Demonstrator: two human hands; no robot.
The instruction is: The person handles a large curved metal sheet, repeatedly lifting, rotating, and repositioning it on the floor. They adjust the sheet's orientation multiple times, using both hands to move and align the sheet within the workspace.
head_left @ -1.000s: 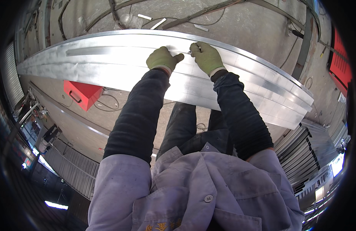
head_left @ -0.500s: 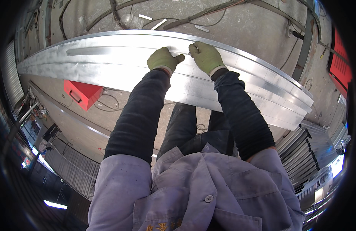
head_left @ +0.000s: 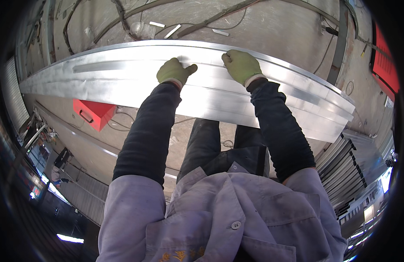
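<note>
A long, shiny silver metal panel (head_left: 123,83) with raised lengthwise ribs lies across in front of me. Both my hands wear yellow-green gloves and are over its far half. My left hand (head_left: 172,72) has its fingers curled down near a rib, with the thumb sticking out to the right. Farther right, my right hand (head_left: 242,66) is closed near the panel's far edge, knuckles up. What either hand holds, if anything, is hidden under the fingers. A stretch of bare panel shows between the hands.
A red metal box with a black handle (head_left: 95,114) stands on the floor, near left. Cables (head_left: 202,29) and white offcuts (head_left: 172,31) lie beyond the panel. A red vented case (head_left: 384,63) is far right; stacked metal profiles (head_left: 341,174) are near right.
My hands have moved apart over the panel, the left one to the left and the right one to the right. The whole view has shifted slightly. Both hands keep their curled shape.
</note>
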